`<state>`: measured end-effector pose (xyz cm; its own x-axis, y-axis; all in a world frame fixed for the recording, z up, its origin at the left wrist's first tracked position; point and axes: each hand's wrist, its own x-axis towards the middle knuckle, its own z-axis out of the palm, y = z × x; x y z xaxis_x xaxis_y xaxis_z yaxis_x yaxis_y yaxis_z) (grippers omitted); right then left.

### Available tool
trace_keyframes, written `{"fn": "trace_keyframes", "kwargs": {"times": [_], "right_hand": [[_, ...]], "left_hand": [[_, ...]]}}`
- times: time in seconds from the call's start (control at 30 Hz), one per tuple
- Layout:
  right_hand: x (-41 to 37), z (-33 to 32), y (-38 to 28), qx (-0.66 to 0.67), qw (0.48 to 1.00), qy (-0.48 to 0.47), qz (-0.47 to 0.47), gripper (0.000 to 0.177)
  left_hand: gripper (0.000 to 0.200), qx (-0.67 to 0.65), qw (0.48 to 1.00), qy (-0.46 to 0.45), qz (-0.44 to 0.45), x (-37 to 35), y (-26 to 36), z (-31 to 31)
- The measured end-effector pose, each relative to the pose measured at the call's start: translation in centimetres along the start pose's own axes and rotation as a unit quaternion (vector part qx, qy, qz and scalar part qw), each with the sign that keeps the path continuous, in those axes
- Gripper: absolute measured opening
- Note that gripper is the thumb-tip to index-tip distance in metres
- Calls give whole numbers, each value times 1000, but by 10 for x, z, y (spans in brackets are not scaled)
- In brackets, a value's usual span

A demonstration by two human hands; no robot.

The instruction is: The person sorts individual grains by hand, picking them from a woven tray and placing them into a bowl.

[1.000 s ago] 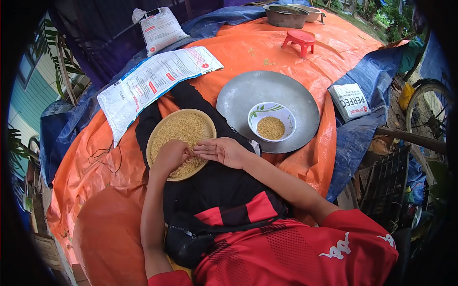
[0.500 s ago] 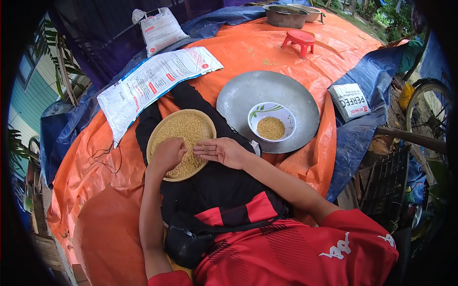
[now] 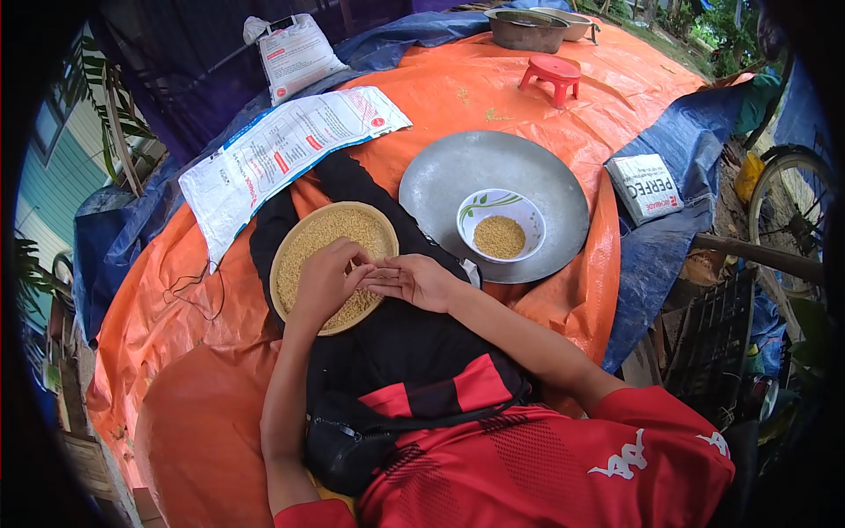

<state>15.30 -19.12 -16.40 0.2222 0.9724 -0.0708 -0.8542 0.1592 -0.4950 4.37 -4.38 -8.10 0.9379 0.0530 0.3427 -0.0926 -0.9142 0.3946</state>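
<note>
A round tan tray (image 3: pixel 393 231) of yellow-brown grain (image 3: pixel 330 231) rests on my lap. Over its lower right part my left hand (image 3: pixel 330 277) is closed in a pinch, its fingertips touching those of my right hand. Whatever sits in the pinch is too small to make out. My right hand (image 3: pixel 418 282) lies palm up at the tray's right edge, fingers stretched out together. To the right, a white bowl with a green leaf pattern (image 3: pixel 471 207) holds a smaller heap of grain and stands on a wide grey metal tray (image 3: pixel 427 180).
An orange tarp (image 3: pixel 475 97) covers the ground, with blue tarp around it. A flat white sack (image 3: pixel 290 145) lies ahead, and a filled sack (image 3: pixel 299 62) stands behind it. Farther off are a red stool (image 3: pixel 554 70) and a dark basin (image 3: pixel 528 35). A folded sack (image 3: pixel 647 189) lies right.
My left hand has moved right and slightly up over the grain, from a loose fist to a pinch meeting my right fingertips. The right hand has barely moved.
</note>
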Motion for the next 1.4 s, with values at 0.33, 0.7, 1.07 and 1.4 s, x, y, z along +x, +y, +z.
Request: {"fn": "trace_keyframes", "kwargs": {"times": [0.33,0.7,1.07,1.4], "right_hand": [[1,0,0,-8,1000,0,1,37],[3,-4,1,-8,1000,-16,1,37],[1,0,0,-10,1000,-2,0,34],[3,-4,0,11,1000,-2,1,36]], "left_hand": [[14,75,990,-93,-81,-12,-41,-13],[10,92,979,-151,-104,-15,-46,4],[11,83,987,-104,-88,-14,-41,-11],[11,-41,999,-16,2,0,-8,3]]}}
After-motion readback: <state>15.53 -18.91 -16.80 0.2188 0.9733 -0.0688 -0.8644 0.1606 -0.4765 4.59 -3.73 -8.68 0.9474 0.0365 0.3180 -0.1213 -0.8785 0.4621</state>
